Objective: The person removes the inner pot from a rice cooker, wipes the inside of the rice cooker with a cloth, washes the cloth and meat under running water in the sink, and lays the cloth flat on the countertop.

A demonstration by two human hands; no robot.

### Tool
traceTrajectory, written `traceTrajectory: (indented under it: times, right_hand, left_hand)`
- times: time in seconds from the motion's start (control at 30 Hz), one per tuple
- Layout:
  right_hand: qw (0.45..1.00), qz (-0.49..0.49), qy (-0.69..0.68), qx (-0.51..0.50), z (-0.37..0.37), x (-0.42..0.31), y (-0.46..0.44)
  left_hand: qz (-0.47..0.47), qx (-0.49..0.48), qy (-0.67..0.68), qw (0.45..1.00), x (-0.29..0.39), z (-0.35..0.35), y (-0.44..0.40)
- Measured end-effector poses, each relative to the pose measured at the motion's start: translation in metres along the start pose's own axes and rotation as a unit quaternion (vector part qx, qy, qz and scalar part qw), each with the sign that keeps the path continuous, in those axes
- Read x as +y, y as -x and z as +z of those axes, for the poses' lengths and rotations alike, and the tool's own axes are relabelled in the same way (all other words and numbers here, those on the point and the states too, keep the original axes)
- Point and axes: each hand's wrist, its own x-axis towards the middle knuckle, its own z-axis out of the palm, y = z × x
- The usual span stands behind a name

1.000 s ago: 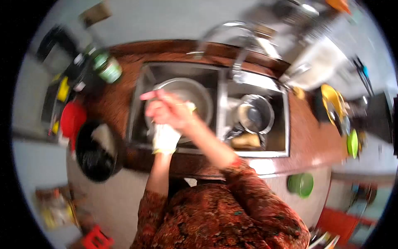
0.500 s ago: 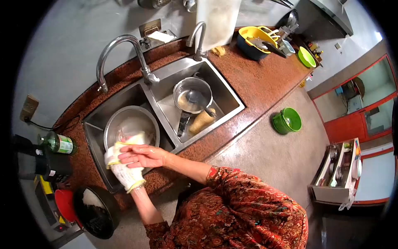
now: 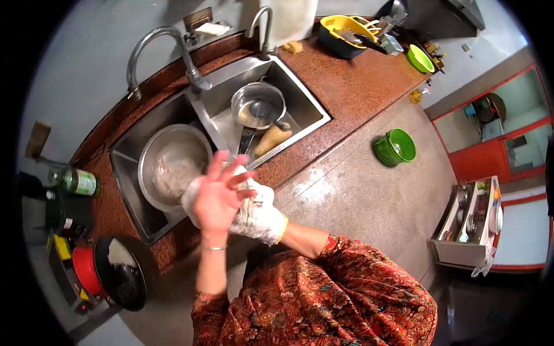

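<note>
Bare, with its fingers spread and a little blurred, my left hand [image 3: 216,199] is raised over the sink's front edge; a bracelet [image 3: 218,248] circles its wrist. My right hand [image 3: 254,213] is behind and beside it, inside a white knit glove [image 3: 262,222] whose yellow-edged cuff lies round the wrist. The gloved fingers are mostly hidden by the left hand. White cloth also shows left of the left hand; whether it is part of this glove I cannot tell. Just beyond, a metal basin [image 3: 145,153] of cloudy water stands in the left sink bowl [image 3: 131,214].
The right sink bowl [image 3: 300,104] holds a metal pot [image 3: 236,109] and a tan loofah-like piece [image 3: 272,139]. A faucet [image 3: 131,63] arches above. A green bottle [image 3: 78,181] and black pan [image 3: 130,288] are at left. A green bucket [image 3: 388,151] stands on the floor.
The glove was around my left hand and wrist, with my bare right hand over it. Now the left hand is bare and the glove is on the right. Both hands have moved right.
</note>
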Motion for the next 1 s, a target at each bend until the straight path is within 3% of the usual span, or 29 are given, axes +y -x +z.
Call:
traceTrajectory:
  times: [0.07, 0.13, 0.2, 0.27, 0.33, 0.4, 0.47, 0.53, 0.6, 0.63, 0.73, 0.87, 0.93, 1.0]
  right_hand:
    - [0.993, -0.029, 0.111, 0.015, -0.017, -0.008, 0.005]
    - [0.959, -0.075, 0.271, 0.033, -0.048, -0.024, 0.004]
    - [0.896, -0.109, 0.426, 0.061, -0.081, -0.041, 0.0]
    - [0.81, -0.132, 0.566, 0.085, -0.107, -0.054, -0.002]
    - [0.759, -0.143, 0.629, 0.089, -0.129, -0.066, -0.004]
    - [0.724, -0.154, 0.667, 0.087, -0.155, -0.073, -0.003]
    - [0.828, -0.101, 0.535, 0.132, -0.182, -0.075, 0.006]
    - [0.941, -0.023, 0.29, 0.174, -0.21, -0.076, 0.018]
    - [0.966, 0.074, 0.076, 0.235, -0.227, -0.072, 0.008]
    - [0.953, 0.11, -0.032, 0.279, -0.235, -0.07, 0.003]
    - [0.997, 0.048, 0.02, 0.052, -0.291, -0.051, -0.007]
    - [0.946, -0.248, 0.206, 0.039, -0.315, -0.066, -0.036]
    - [0.9, -0.33, 0.283, 0.018, -0.324, -0.07, -0.044]
    - [0.874, -0.353, 0.334, -0.008, -0.327, -0.074, -0.05]
  left_hand:
    - [0.012, 0.065, -0.074, 0.995, -0.024, -0.007, 0.008]
    - [-0.007, 0.108, -0.057, 0.992, -0.035, 0.002, 0.022]
    - [-0.044, 0.126, -0.076, 0.988, -0.045, -0.008, 0.043]
    - [-0.086, 0.194, -0.189, 0.959, -0.052, -0.023, 0.056]
    - [-0.124, 0.284, -0.307, 0.9, -0.058, -0.036, 0.056]
    - [-0.099, 0.291, -0.308, 0.9, -0.066, -0.031, 0.044]
    - [-0.076, 0.305, -0.283, 0.906, -0.079, -0.026, 0.025]
    - [-0.047, 0.3, -0.369, 0.878, -0.104, -0.016, 0.001]
    - [-0.03, 0.237, -0.372, 0.897, -0.136, 0.004, -0.032]
    - [-0.015, 0.232, -0.309, 0.922, -0.155, 0.012, -0.05]
    - [-0.026, 0.219, -0.189, 0.957, -0.196, 0.023, -0.103]
    - [0.015, 0.21, -0.175, 0.962, -0.224, 0.054, -0.154]
    - [0.015, 0.185, -0.195, 0.963, -0.225, 0.052, -0.161]
    - [0.026, 0.171, -0.247, 0.953, -0.223, 0.043, -0.161]
